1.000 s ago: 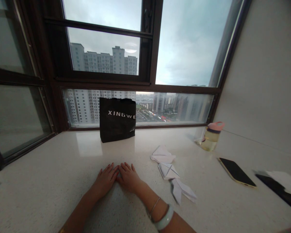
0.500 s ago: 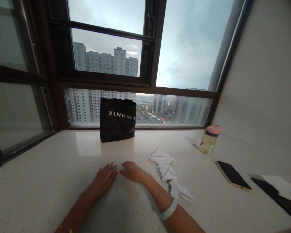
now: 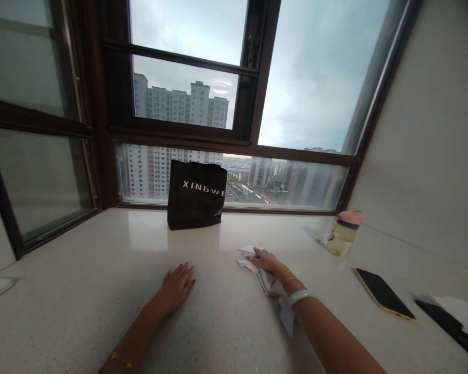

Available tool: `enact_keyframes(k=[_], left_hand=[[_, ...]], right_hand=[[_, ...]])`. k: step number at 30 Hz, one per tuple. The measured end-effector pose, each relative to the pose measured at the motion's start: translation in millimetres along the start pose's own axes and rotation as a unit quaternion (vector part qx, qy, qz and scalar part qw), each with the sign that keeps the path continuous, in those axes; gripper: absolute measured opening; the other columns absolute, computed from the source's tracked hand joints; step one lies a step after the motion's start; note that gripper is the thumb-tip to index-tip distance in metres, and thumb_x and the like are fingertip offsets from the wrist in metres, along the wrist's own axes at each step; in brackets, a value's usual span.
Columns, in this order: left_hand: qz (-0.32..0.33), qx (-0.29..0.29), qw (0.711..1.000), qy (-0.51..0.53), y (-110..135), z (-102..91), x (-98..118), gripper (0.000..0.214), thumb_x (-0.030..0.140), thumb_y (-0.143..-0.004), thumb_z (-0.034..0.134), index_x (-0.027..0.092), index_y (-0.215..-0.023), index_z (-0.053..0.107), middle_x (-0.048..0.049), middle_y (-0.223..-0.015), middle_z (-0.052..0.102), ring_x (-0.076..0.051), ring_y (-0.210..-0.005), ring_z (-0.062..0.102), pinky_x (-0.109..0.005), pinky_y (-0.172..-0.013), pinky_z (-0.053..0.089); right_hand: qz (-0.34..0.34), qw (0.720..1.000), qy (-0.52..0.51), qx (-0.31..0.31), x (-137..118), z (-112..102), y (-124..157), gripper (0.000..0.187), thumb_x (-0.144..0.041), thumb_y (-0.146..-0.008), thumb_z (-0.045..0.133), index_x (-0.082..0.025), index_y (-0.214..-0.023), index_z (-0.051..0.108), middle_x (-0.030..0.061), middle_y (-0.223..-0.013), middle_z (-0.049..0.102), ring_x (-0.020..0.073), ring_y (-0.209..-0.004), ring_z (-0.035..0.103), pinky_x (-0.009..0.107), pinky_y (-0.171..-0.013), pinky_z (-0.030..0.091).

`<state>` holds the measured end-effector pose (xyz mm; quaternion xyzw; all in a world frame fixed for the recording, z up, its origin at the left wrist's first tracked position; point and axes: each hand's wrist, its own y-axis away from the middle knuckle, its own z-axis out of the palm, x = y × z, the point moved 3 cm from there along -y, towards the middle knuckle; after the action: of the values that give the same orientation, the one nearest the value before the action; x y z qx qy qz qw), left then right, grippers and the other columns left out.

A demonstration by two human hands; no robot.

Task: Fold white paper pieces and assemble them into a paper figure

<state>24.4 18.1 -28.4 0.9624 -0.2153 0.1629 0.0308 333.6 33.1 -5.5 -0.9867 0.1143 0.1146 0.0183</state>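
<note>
Covering part of the far paper (image 3: 247,265), the right hand (image 3: 265,259) is over the worktop (image 3: 218,332), right of centre; whether its grip is closed on this paper, I cannot tell. The other papers (image 3: 268,285) lie in line nearer to the person, partly hidden by the arm (image 3: 331,324), perhaps so placed for easy reach. The left hand (image 3: 175,289) rests flat, its grip relaxed and holding nothing, probably for support only. Upright near the window (image 3: 308,104) stands the bag (image 3: 196,197); the bottle (image 3: 342,239) and the phone (image 3: 382,292) are farther right, seemingly to leave room.
</note>
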Motion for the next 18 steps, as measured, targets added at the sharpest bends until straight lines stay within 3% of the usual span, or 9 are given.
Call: enact_keyframes(k=[4, 8, 10, 12, 14, 18], left_hand=[[-0.016, 0.039, 0.999, 0.024, -6, -2.6, -4, 0.052, 0.032, -0.085, 0.026, 0.009, -0.128, 0.044, -0.0149, -0.136, 0.043, -0.024, -0.126, 0.038, -0.041, -0.104, 0.025], [-0.042, 0.176, 0.981, 0.073, -13, -12.7, -14, 0.047, 0.025, -0.084, 0.025, 0.006, -0.121, 0.047, -0.0155, -0.122, 0.056, -0.022, -0.112, 0.052, -0.034, -0.096, 0.036], [-0.043, 0.229, 0.969, 0.080, -14, -17.6, -17, 0.045, 0.028, -0.085, 0.025, 0.009, -0.117, 0.049, -0.0137, -0.118, 0.058, -0.022, -0.109, 0.053, -0.034, -0.096, 0.037], [-0.051, 0.248, 0.964, 0.078, -12, -19.8, -18, 0.044, 0.032, -0.085, 0.025, 0.011, -0.114, 0.050, -0.0128, -0.116, 0.058, -0.022, -0.109, 0.053, -0.034, -0.096, 0.037], [-0.068, 0.238, 0.966, 0.070, -10, -18.9, -17, 0.043, 0.035, -0.085, 0.026, 0.014, -0.115, 0.049, -0.0119, -0.119, 0.056, -0.022, -0.110, 0.052, -0.034, -0.096, 0.037], [-0.087, 0.197, 0.975, 0.058, -8, -12.7, -11, 0.042, 0.040, -0.085, 0.031, 0.021, -0.119, 0.045, -0.0089, -0.128, 0.050, -0.022, -0.117, 0.047, -0.036, -0.096, 0.037]], right_hand=[[-0.104, 0.994, -0.011, -0.041, -71, 27, 7, 0.060, -0.047, -0.084, 0.043, -0.013, -0.132, 0.038, 0.0184, -0.134, 0.044, 0.0289, -0.129, 0.031, 0.048, -0.103, 0.020], [-0.212, 0.975, -0.044, -0.055, -145, 42, 33, 0.054, -0.045, -0.084, 0.045, -0.020, -0.131, 0.041, 0.0116, -0.137, 0.044, 0.0232, -0.131, 0.028, 0.042, -0.105, 0.020], [-0.230, 0.970, -0.064, -0.045, -162, 38, 49, 0.052, -0.042, -0.085, 0.043, -0.021, -0.132, 0.039, 0.0123, -0.141, 0.037, 0.0241, -0.133, 0.025, 0.044, -0.104, 0.023], [-0.207, 0.974, -0.094, -0.001, -157, 26, 65, 0.051, -0.041, -0.085, 0.042, -0.021, -0.133, 0.038, 0.0132, -0.144, 0.030, 0.0291, -0.133, 0.023, 0.051, -0.102, 0.023], [-0.175, 0.979, -0.101, 0.041, -127, 15, 80, 0.051, -0.043, -0.084, 0.043, -0.022, -0.131, 0.041, 0.0116, -0.144, 0.031, 0.0302, -0.133, 0.023, 0.054, -0.103, 0.021], [-0.073, 0.986, -0.064, 0.139, -16, 15, 101, 0.055, -0.049, -0.078, 0.047, -0.023, -0.127, 0.045, 0.0135, -0.139, 0.039, 0.0312, -0.127, 0.035, 0.053, -0.099, 0.030]])
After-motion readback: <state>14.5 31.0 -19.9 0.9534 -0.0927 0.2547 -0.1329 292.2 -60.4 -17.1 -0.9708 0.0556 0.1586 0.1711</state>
